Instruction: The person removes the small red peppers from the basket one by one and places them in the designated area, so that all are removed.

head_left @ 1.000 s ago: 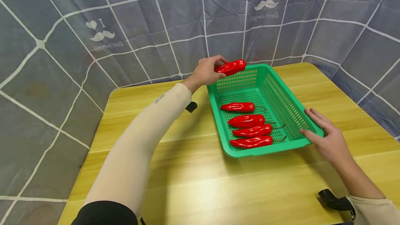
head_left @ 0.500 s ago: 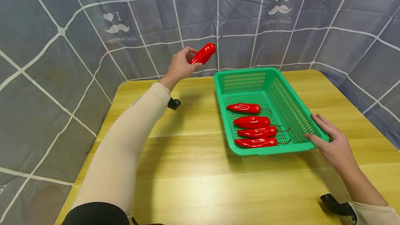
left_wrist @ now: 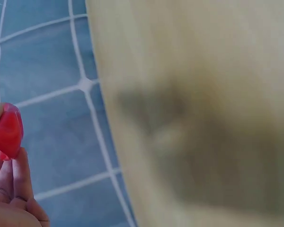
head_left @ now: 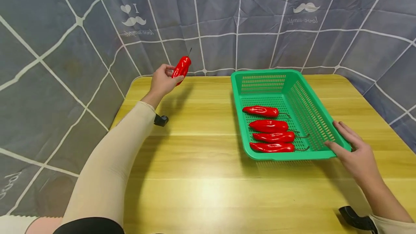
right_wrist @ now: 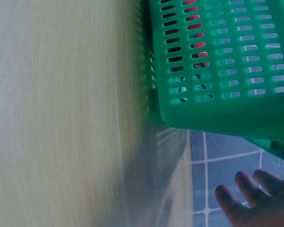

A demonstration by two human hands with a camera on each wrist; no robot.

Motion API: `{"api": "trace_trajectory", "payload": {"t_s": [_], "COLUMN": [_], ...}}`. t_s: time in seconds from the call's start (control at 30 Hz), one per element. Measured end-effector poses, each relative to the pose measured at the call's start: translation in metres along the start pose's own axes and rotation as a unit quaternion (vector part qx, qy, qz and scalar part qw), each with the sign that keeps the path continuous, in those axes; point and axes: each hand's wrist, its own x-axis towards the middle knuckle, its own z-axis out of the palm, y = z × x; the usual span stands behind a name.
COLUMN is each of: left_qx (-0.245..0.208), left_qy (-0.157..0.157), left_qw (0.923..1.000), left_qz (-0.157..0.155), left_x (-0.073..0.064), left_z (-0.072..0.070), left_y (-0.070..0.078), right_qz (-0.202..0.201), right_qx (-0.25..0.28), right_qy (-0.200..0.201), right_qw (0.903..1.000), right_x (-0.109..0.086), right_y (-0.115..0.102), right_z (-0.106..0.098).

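Note:
My left hand point(head_left: 164, 79) pinches a glossy red chili pepper point(head_left: 182, 67) above the back left of the table, its thin stem pointing up. In the left wrist view the pepper point(left_wrist: 8, 131) sits between the thumb and fingers. A green plastic basket point(head_left: 239, 125) stands right of centre, with several red peppers point(head_left: 260, 111) lying in it side by side, stems to the right. At the basket's near right corner, my right hand point(head_left: 359, 156) holds the rim, thumb over the inner side and fingers outside. The right wrist view shows these fingers point(right_wrist: 248, 198) spread below the slotted wall.
The wooden table point(head_left: 195, 176) has a grey gridded cloth point(head_left: 214, 21) hanging behind it and at both sides. A black curved piece point(head_left: 355, 219) lies by the right sleeve, and another black piece point(head_left: 160, 120) shows at the left wrist.
My left hand has carried the pepper from over the basket's back left corner leftward, and the pepper has tilted more upright. My right hand has stayed at the basket's corner.

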Motion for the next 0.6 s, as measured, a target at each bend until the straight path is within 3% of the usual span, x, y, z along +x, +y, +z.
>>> {"api": "trace_trajectory", "payload": {"t_s": [0.33, 0.6], "left_qx": [0.031, 0.041], "left_qy": [0.026, 0.023], "left_qw": [0.997, 0.9916], "left_qz": [-0.066, -0.121], "left_x": [-0.028, -0.045], "left_z": [-0.012, -0.015], "left_y": [-0.051, -0.081], "right_qz": [0.002, 0.005], "right_qx": [-0.004, 0.003], "right_qy": [0.007, 0.012], "right_qw": [1.0, 0.9999], "right_x": [0.002, 0.003], "right_y": [0.0, 0.004], "right_z": [-0.001, 0.003]}}
